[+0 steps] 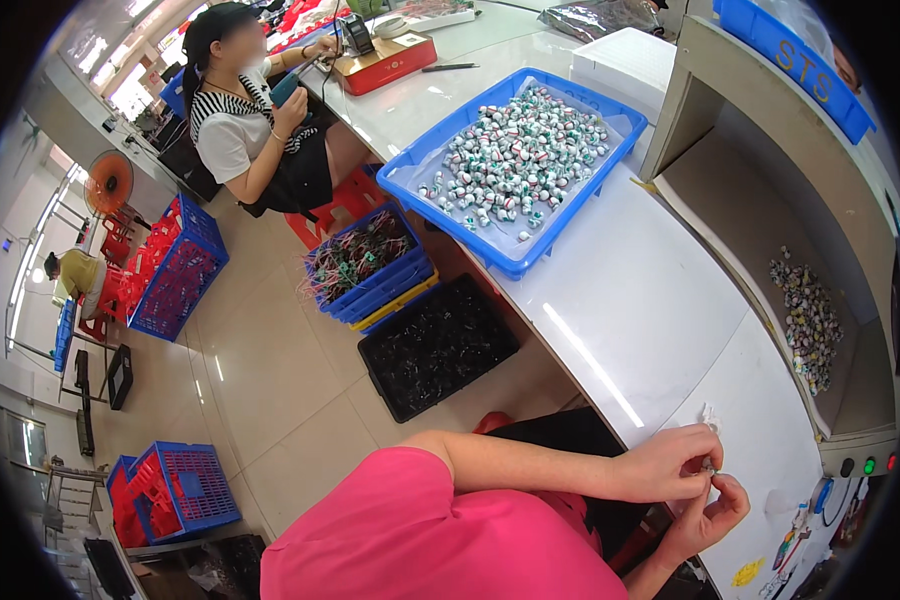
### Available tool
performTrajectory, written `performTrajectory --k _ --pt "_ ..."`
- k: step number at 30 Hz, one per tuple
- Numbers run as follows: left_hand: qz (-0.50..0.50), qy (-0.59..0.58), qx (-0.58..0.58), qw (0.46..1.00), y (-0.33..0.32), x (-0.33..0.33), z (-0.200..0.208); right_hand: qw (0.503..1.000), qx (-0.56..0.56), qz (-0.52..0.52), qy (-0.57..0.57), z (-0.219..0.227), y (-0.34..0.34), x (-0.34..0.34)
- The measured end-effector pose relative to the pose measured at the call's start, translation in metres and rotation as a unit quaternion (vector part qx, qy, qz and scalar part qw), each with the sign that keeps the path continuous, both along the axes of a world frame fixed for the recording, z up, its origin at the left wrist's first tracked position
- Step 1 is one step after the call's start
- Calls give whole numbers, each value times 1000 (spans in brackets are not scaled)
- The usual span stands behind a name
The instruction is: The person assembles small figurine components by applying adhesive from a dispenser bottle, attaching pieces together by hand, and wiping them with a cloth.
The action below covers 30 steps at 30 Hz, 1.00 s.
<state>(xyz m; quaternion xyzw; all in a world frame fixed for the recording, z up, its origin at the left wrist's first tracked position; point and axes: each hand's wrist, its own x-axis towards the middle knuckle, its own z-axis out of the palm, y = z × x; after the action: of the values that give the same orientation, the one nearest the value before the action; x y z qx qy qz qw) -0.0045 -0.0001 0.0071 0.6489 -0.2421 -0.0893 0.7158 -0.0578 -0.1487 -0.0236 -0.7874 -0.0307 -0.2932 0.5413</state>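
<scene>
Pinched between the fingertips of both hands, left hand [670, 462] and right hand [712, 520], a tiny part [709, 467] is held near the table [650, 320] edge; it seems light, stiff, easily dropped.

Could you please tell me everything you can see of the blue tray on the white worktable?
The blue tray is a shallow rectangular plastic crate with a raised rim, lying flat and at an angle on the white worktable, one corner overhanging the table's edge. A clear plastic sheet lines it, and small white, green and red parts are heaped inside. No hand touches it.
</scene>
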Motion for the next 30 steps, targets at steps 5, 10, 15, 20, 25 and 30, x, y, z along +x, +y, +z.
performTrajectory --k 5,10,15,20,25,30 --pt "-3 4 0 1000 1 4 -2 1000 2 0 4 -3 1 3" --pt "48 -40 -31 998 -5 1 -9 1000 -8 4 -5 1 2 4" --pt "44 -23 -35 998 -5 -7 -6 1000 -3 5 -6 -1 0 -3" --pt "4 -11 -3 1000 -7 -6 -4 1000 -5 -29 -10 -4 -6 -12" --pt "17 0 37 999 1 7 -5 999 -8 -9 -29 -1 5 9" --pt "-16 38 -35 999 -10 17 -10 995 -23 18 -99 9 -2 28"
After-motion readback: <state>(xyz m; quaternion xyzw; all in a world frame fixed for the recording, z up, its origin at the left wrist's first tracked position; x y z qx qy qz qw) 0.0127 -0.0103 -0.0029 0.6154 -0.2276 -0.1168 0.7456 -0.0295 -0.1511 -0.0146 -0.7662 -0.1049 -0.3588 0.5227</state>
